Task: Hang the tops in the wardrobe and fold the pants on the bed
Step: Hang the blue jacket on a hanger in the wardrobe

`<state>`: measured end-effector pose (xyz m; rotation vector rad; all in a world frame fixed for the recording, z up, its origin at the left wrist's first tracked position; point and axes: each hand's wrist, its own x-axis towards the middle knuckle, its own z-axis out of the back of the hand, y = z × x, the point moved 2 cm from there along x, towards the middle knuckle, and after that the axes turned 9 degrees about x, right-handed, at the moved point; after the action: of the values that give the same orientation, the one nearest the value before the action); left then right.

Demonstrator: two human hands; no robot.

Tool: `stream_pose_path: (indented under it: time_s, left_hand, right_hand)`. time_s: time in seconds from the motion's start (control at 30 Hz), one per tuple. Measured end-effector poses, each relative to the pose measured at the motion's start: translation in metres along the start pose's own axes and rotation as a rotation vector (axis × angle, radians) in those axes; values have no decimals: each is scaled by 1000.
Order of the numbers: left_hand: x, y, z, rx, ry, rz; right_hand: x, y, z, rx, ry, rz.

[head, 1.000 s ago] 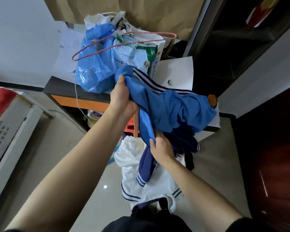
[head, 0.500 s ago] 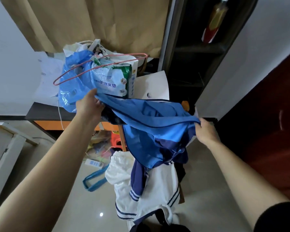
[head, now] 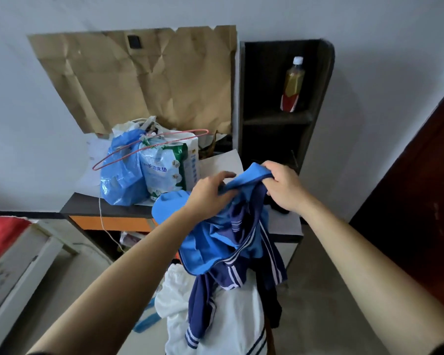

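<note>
Behind the desk, a creased sheet of brown paper is fixed to the wall, likely to cover or protect it. To its right a dark shelf unit stands against the desk's end. The desk serves as a dumping spot, which is why your hanger sits among bags and not on a rail. At far left a strip of red cover marks the bed, where the trousers must end up; I cannot pick out the wardrobe for certain. You hold the blue garment up at chest height over the desk's near edge, so that it hangs free and can fall open. It is bunched, with navy panels and white stripes trailing down, and I cannot yet tell whether it is a top or trousers. Below it a white garment lies heaped, waiting its turn. On the desk, a blue plastic bag leans against a packet of pads. Your right hand has its fingers curled round a gathered edge of the blue cloth, and your left hand clutches a fold just beside it. The hands are close together, I judge to find the collar or waistband. A pink wire hanger lies across the bags, within reach. A bottle stands upright on the top shelf.
</note>
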<state>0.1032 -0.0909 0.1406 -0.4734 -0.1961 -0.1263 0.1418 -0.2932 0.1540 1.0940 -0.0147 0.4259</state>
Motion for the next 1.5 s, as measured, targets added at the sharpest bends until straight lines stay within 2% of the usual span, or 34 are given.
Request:
stream_pose_path:
  time_s: [0.1,0.17,0.37,0.47,0.6,0.73,0.97,1.07,1.2,1.3,1.43,1.5]
  left_hand:
    - [-2,-25,-1,-121,-232,96]
    - [-8,-37,2,-216,-338,160]
    - [-50,-37,44,-372,-683,437]
    - [-95,-25,84,-409,-897,575]
    - [-174,-10,144,-439,-1154,675]
    - [-259,-8,190,-380,-1306,687]
    - [-464,-17,268,-77,-1612,750]
    - [-562,-29,276,45,-1639,833]
    - [-685,-41,270,214,-1495,1056]
    - [-748,-44,263,228,-1417,1137]
    - [-805,-46,262,238,-1400,1211]
    - [-826,-46,264,195,-1405,1211]
  right_hand:
    - [-15,-28,10,118,-73,-23]
    - [-29,-51,5,125,-56,-96]
    - [-65,-79,-79,-116,282,-168]
    - [-81,-70,-123,-134,354,-235]
    - [-95,-28,-174,-50,403,-175]
    - [-118,34,-224,-62,443,24]
    - [-196,191,-302,295,460,158]
    - [-251,265,-323,452,486,262]
    - [-326,355,-349,556,531,475]
    - [-368,412,-365,527,541,605]
    - [-416,469,-390,528,660,705]
    - [-435,485,-407,515,743,695]
